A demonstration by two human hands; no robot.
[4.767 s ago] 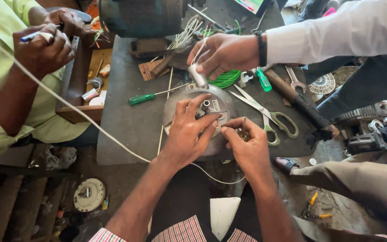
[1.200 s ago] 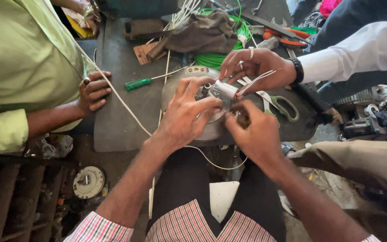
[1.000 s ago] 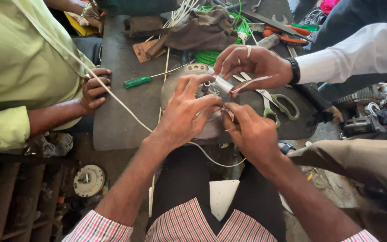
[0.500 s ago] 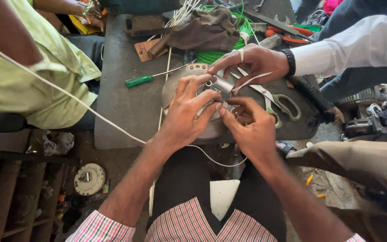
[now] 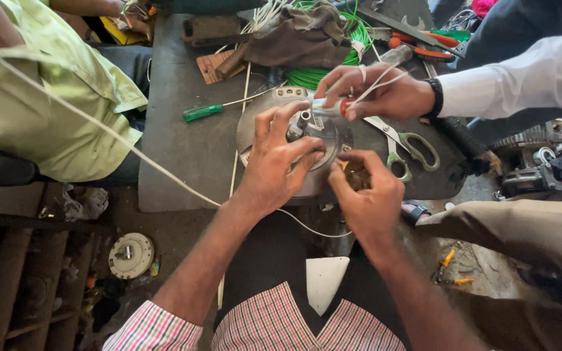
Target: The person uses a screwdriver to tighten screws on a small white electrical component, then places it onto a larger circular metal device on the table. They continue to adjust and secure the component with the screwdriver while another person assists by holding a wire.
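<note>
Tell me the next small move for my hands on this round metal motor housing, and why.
Probably keep the left hand pressed flat on the round metal housing to steady it. The right hand pinches something small at its near edge, too hidden to identify, and another person's hand holds a red-tipped tool beside the centre shaft, so any shift could upset both.

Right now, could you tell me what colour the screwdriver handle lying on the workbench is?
Translucent green; the screwdriver handle shows best in the head view.
</note>
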